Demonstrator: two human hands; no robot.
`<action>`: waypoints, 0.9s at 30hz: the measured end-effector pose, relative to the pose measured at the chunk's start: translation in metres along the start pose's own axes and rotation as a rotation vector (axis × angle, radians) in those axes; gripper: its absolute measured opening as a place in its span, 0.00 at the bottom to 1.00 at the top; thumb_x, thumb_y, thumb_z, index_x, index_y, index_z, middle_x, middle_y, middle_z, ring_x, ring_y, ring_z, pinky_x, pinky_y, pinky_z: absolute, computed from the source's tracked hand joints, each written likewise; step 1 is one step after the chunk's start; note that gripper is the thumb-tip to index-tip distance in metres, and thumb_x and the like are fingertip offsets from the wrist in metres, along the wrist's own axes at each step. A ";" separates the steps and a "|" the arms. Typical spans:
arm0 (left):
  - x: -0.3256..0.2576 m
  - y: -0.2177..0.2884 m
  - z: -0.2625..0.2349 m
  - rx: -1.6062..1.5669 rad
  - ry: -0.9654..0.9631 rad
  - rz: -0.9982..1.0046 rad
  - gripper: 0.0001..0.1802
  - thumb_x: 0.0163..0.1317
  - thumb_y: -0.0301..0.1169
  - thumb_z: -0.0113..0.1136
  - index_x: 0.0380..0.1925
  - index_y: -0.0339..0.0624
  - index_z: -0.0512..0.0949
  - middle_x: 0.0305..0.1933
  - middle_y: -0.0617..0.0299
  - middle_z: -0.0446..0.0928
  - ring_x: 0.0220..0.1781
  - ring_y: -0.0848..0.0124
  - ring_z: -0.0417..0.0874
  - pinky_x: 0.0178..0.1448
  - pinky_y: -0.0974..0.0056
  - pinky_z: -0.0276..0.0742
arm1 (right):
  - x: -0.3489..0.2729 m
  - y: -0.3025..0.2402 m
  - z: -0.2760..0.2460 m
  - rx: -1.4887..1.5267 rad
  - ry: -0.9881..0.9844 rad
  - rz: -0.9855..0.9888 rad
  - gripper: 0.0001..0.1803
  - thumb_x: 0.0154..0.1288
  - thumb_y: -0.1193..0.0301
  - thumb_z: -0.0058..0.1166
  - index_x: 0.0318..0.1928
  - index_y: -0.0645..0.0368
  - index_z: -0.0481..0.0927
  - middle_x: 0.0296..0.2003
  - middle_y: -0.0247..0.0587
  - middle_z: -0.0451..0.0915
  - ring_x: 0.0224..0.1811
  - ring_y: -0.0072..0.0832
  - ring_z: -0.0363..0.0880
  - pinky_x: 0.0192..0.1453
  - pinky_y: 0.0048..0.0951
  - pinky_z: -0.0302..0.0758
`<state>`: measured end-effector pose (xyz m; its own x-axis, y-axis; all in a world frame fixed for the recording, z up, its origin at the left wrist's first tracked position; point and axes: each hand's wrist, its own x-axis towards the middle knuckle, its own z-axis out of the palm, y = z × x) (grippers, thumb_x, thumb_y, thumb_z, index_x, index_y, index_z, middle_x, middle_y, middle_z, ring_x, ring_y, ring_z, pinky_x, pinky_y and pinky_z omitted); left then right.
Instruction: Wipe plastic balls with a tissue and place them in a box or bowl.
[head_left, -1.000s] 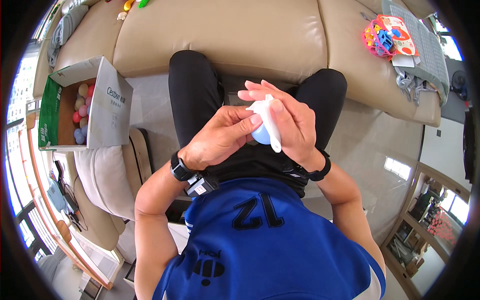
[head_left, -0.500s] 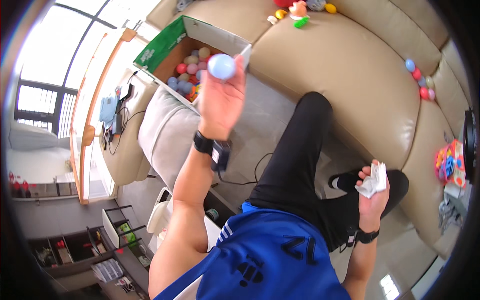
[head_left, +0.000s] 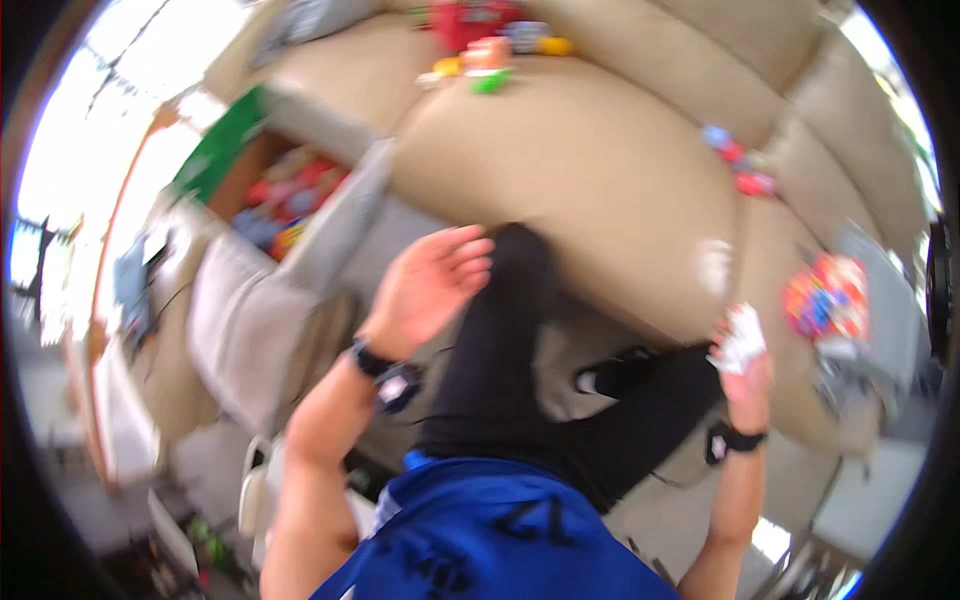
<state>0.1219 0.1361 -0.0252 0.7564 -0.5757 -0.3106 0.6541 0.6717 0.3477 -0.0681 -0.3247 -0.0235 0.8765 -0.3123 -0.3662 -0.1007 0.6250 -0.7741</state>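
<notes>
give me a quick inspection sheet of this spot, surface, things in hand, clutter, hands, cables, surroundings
surface: beige sofa, seat cushions mostly bare in the middle; picture is motion-blurred
things in hand: crumpled white cloth gripped in the right hand; cardboard box with coloured balls inside, nearest the left hand
clutter: small toys at the back of the sofa, a few more to the right, a colourful toy at the right end
hands: left hand open and empty, fingers spread; right hand closed on the cloth; dark band on each wrist
cables: dark cord at far left, blurred
surroundings: bright windows at left
</notes>
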 end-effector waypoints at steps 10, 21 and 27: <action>0.014 -0.023 0.025 0.342 0.297 -0.091 0.12 0.74 0.34 0.58 0.51 0.41 0.82 0.40 0.66 0.84 0.38 0.73 0.83 0.46 0.66 0.81 | 0.117 -0.101 -0.056 -0.555 0.229 -0.123 0.16 0.74 0.63 0.59 0.54 0.61 0.81 0.37 0.45 0.87 0.32 0.31 0.88 0.33 0.31 0.85; 0.034 -0.043 0.022 0.690 0.498 0.126 0.11 0.76 0.34 0.56 0.41 0.38 0.82 0.21 0.59 0.80 0.15 0.73 0.77 0.18 0.71 0.69 | 0.309 -0.119 -0.038 -0.895 0.153 -0.360 0.23 0.64 0.72 0.65 0.59 0.66 0.82 0.40 0.48 0.87 0.35 0.31 0.87 0.33 0.31 0.82; 0.035 -0.041 0.025 0.700 0.557 0.114 0.10 0.75 0.32 0.54 0.41 0.37 0.81 0.19 0.55 0.79 0.11 0.69 0.75 0.14 0.71 0.68 | 0.390 -0.112 0.026 -1.453 0.061 -0.818 0.26 0.59 0.66 0.67 0.59 0.56 0.83 0.46 0.55 0.86 0.50 0.47 0.85 0.55 0.43 0.80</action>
<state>0.1220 0.0762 -0.0281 0.8225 -0.0913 -0.5614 0.5684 0.1689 0.8052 0.2976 -0.4979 -0.0668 0.9000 -0.2470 0.3593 -0.0101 -0.8356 -0.5492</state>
